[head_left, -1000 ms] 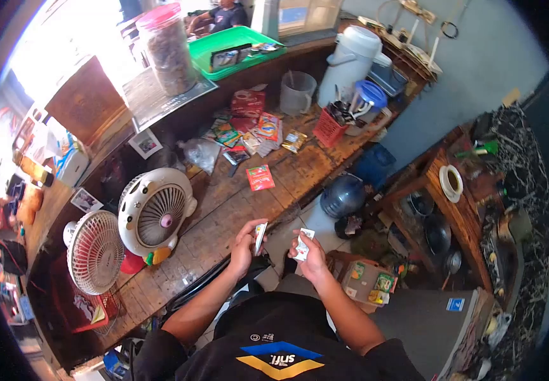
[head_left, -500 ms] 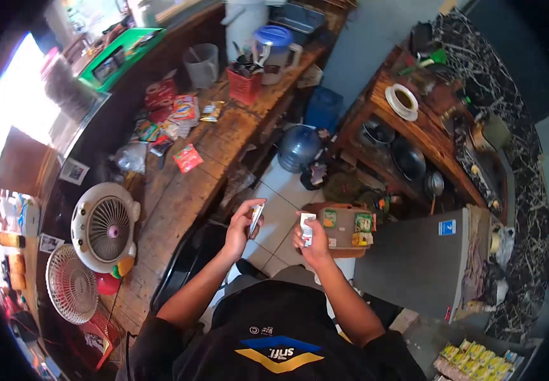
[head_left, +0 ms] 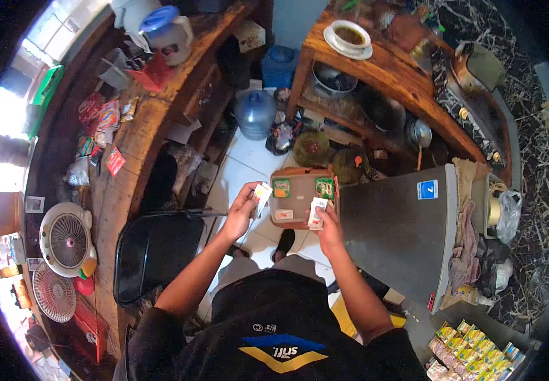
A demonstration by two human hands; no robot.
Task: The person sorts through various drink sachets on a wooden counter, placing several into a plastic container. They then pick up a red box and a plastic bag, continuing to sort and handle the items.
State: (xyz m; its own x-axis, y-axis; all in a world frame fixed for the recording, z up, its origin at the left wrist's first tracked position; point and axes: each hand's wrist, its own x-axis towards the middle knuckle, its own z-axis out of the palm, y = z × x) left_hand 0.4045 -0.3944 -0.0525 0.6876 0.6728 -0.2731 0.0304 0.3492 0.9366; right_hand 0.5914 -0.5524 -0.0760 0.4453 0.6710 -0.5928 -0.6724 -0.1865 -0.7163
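Observation:
My left hand (head_left: 242,216) is closed on a small stack of white cards (head_left: 261,195) with some colour on them. To its right, my right hand (head_left: 329,226) pinches another white card stack (head_left: 317,213). Just beyond and between the hands sits a brown tray (head_left: 300,224). On it lie a green and orange packet (head_left: 281,188), a green packet (head_left: 324,187) beyond my right hand, and a small white card (head_left: 284,214) near the front left. My right hand overlaps the tray's front right corner and hides part of it.
A wooden counter (head_left: 136,136) with packets and two fans (head_left: 68,239) runs along the left, beside a black chair (head_left: 153,254). A grey fridge (head_left: 392,222) stands right. Farther off are a blue water bottle (head_left: 255,114) and a wooden shelf (head_left: 388,66) holding a bowl (head_left: 349,36).
The view has turned to the right, and the tray now appears between my hands. The stacks in both hands show more of their faces, with the right one spread slightly.

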